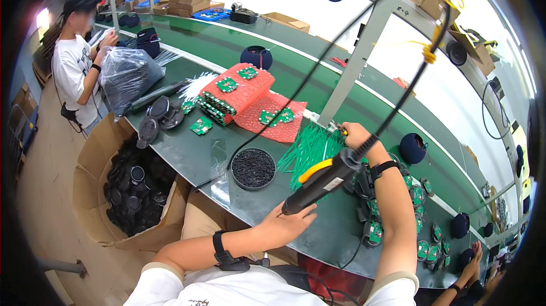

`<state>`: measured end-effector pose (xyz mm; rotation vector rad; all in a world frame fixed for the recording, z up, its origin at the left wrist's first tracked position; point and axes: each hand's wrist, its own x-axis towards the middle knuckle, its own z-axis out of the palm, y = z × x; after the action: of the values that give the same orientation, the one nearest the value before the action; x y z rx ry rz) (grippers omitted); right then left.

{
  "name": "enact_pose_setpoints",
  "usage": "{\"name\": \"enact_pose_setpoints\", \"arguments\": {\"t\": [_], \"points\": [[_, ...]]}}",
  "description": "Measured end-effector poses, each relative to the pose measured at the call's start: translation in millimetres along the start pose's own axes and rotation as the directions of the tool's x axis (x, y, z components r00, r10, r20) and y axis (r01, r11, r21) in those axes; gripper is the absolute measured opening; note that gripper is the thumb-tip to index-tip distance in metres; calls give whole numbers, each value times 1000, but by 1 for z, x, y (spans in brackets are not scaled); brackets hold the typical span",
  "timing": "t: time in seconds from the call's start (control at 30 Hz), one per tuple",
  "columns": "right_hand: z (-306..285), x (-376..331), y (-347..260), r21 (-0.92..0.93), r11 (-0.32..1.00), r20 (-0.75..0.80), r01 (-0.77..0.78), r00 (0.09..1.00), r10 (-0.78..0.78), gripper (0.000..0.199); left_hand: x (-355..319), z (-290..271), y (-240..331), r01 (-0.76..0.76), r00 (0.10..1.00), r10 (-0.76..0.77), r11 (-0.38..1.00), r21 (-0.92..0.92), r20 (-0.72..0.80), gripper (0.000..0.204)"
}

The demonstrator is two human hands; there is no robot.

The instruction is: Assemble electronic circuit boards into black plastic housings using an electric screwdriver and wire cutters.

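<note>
A black electric screwdriver [324,181] with a yellow lever hangs tilted on its cable between my arms, and its lower end overlaps my left hand. My left hand [287,225] is over the near edge of the bench, palm down, fingers stretched out; its thumb side is partly hidden. Reaching far forward, my right hand [359,136] has its fingers curled beside the metal post, at a small yellow-and-dark item [343,131] whose kind I cannot make out. Below it lies a spread of green cable ties [310,150]. A round dish of small black screws [253,168] sits left of them.
Green circuit boards [226,84] lie on red bubble wrap [273,121]. Black round parts with boards [372,232] cluster right. A cardboard box [94,192] of black parts stands left. A dark blue round speaker [413,148] is on the belt. Another person [77,67] works far left.
</note>
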<state>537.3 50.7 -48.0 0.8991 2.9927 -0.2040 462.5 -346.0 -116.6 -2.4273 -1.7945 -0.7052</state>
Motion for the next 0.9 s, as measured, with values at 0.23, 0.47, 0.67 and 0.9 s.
{"name": "enact_pose_setpoints", "arguments": {"t": [0.23, 0.47, 0.67, 0.9], "points": [[-35, -56, -37, -63, 990, -190, -122, 976, 109, 33, -12, -8, 9, 23, 1000, -21, 985, -173, 13, 39], [-25, -169, -139, 259, 951, 37, -172, 985, 168, 37, -26, -4, 4, -75, 994, 54, 972, -224, -96, 35], [2, -208, -163, 124, 988, 28, -93, 995, 91, 32, -28, -14, -1, -94, 977, 20, 935, -343, -212, 25], [-58, -177, -68, 232, 946, -162, -228, 950, 269, 24, -46, -53, -36, 78, 905, -214, 932, -353, -366, 14]]}}
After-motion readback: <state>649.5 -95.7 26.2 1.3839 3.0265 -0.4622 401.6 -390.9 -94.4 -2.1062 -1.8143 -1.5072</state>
